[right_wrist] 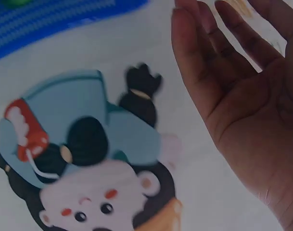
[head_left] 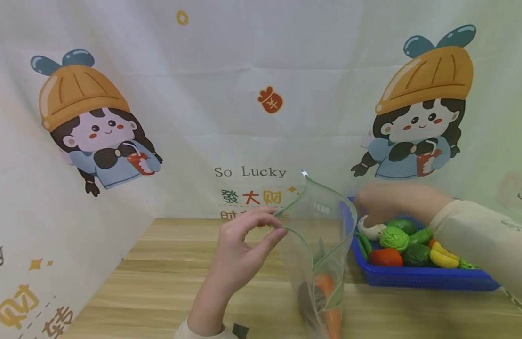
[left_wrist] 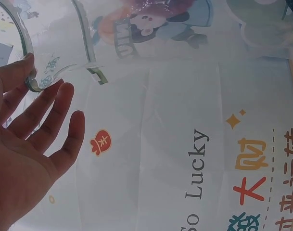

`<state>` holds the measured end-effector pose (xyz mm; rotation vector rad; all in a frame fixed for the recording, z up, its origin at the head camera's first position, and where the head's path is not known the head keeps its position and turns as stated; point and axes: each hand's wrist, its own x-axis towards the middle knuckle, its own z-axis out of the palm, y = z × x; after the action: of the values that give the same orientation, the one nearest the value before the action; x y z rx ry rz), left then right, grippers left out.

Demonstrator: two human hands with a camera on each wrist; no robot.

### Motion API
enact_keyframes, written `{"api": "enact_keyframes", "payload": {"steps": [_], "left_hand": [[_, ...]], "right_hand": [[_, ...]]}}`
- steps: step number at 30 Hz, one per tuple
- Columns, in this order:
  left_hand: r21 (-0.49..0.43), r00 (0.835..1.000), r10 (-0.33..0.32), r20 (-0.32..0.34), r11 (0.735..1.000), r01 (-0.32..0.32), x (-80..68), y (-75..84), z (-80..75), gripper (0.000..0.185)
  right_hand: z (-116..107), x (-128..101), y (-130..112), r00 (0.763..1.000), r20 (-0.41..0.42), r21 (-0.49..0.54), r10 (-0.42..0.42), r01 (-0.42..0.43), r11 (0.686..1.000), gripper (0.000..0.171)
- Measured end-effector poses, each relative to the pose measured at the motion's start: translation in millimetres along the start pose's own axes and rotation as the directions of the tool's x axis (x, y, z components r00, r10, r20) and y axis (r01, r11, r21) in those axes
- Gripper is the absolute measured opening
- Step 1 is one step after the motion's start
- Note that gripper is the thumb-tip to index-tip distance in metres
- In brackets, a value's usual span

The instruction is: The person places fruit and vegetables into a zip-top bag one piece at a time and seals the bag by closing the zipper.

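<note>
A printed cloth backdrop (head_left: 244, 94) filled most of the head view, showing two cartoon girls in orange hats and the words "So Lucky". Below it lay a wooden table (head_left: 167, 282) with pale grain.

A blue plastic basket (head_left: 421, 278) sat on the table at the right, piled with toy vegetables (head_left: 406, 245): green ones, a red one, a yellow one and a white one. Just left of the basket stood a clear plastic bag (head_left: 324, 235) with a green zip strip along its mouth, held open and upright. Inside, near the bottom, an orange carrot (head_left: 328, 301) and a dark item showed through the plastic.

The left hand (head_left: 239, 249) reached up from the lower middle and pinched the near edge of the bag's mouth between thumb and forefinger; in the left wrist view the other fingers (left_wrist: 50, 115) were spread loosely. The right hand (head_left: 383, 202), with a cream sleeve (head_left: 481, 240) behind it, hovered above the far end of the basket, just over the vegetables. It was blurred in the head view; in the right wrist view its fingers (right_wrist: 204, 62) were straight and relaxed, holding nothing.
</note>
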<state>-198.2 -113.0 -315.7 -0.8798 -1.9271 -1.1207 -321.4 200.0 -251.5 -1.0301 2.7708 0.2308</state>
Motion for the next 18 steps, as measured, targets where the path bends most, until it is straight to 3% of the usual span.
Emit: {"api": "enact_keyframes", "payload": {"steps": [3,7,12,18], "left_hand": [[-0.001,1.000,-0.001,-0.001,1.000,0.001,-0.6,0.5,-0.3,0.012],[-0.003,1.000,-0.006,0.001,1.000,0.006,-1.1,1.4,-0.6,0.012],[0.001,1.000,-0.018,0.006,1.000,0.018,-1.6,2.0,-0.7,0.012],[-0.002,1.000,-0.005,0.015,1.000,0.005,1.1,2.9,-0.3,0.012]], "right_hand": [[23.9,2.1,2.5,0.994,0.091,0.021,0.063,-0.065,0.998,0.024],[51.2,1.6,3.3,0.970,0.193,0.138,0.144,-0.173,0.975,0.025],[78.2,1.3,7.2,0.957,0.227,0.190,0.183,-0.227,0.955,0.015],[94.9,-1.9,11.5,0.949,0.221,0.217,0.224,-0.272,0.938,0.016]]}}
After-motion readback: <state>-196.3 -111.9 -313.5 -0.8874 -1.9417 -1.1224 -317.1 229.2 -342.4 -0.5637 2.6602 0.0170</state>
